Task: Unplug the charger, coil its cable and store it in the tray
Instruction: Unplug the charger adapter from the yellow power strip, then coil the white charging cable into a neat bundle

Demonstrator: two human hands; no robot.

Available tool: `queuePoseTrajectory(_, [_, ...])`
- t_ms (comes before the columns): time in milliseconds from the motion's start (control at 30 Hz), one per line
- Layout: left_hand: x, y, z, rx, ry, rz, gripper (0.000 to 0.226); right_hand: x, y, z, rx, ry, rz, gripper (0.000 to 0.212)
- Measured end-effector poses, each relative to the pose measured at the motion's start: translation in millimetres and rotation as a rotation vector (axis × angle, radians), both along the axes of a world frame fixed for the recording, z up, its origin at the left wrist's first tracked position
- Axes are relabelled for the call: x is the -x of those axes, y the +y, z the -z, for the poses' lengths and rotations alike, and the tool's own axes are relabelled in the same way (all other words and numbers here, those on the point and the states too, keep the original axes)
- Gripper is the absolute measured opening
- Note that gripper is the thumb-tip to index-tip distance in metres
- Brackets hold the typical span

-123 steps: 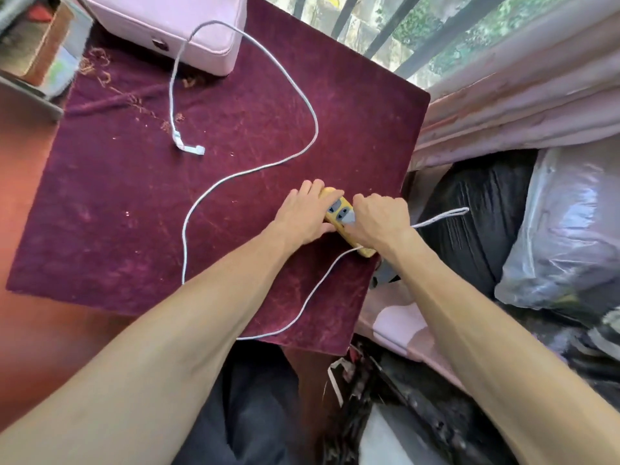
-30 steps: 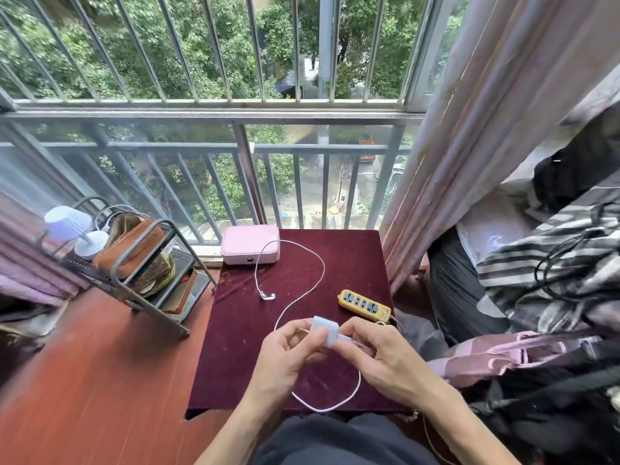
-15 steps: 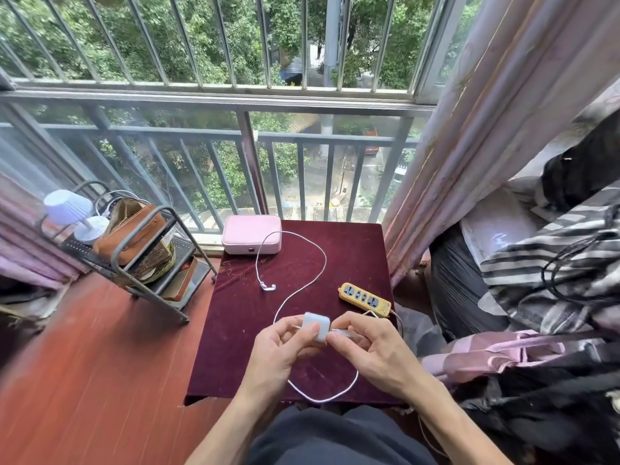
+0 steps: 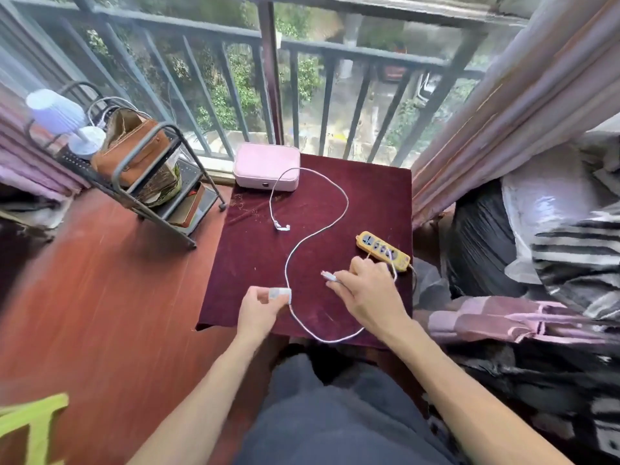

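I see my left hand (image 4: 260,305) with its fingers clamped on the charger (image 4: 281,293) over the desk's (image 4: 375,189) near edge; my right hand (image 4: 367,290) pinches the cable (image 4: 317,231) plug. The pink box (image 4: 266,170) sits closed at the far-left corner, contents hidden.

A lived-in home, at a barred balcony window: grey metal railings (image 4: 335,62) facing greenery, pink pleated curtains (image 4: 496,105), a red-brown wooden floor (image 4: 100,297), a grey metal shelf cart (image 4: 151,182) (holding a brown leather bag (image 4: 134,152)) and a small desk under a maroon velvet cloth (image 4: 375,196).
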State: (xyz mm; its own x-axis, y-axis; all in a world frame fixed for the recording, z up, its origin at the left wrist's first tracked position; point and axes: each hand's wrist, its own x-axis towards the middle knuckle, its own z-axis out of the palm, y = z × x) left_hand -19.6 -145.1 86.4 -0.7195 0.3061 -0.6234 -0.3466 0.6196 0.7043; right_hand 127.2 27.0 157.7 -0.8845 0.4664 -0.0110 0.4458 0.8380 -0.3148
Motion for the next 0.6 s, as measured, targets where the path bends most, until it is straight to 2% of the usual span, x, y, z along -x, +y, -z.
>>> queuePoseTrajectory(100, [26,-10,48,0.167,0.046,0.044,0.031,13,3,30,-0.104,-0.109,-0.038,0.032])
queuePoseTrajectory(233, [62,-15,115,0.346,0.052,0.052,0.037,19,-2,73,-0.096,-0.163,-0.012,0.020])
queuePoseTrajectory(333, [81,-15,154,0.430,0.066,0.096,0.042,18,-10,99,-0.083,-0.178,0.034,0.021])
queuePoseTrajectory(467, [90,-16,180,0.525,0.075,0.151,0.045,14,-22,113,-0.052,-0.202,0.068,0.013])
queuePoseTrajectory(600, [89,-16,175,0.552,0.032,0.194,0.054,13,-29,109,0.000,-0.174,0.090,0.009])
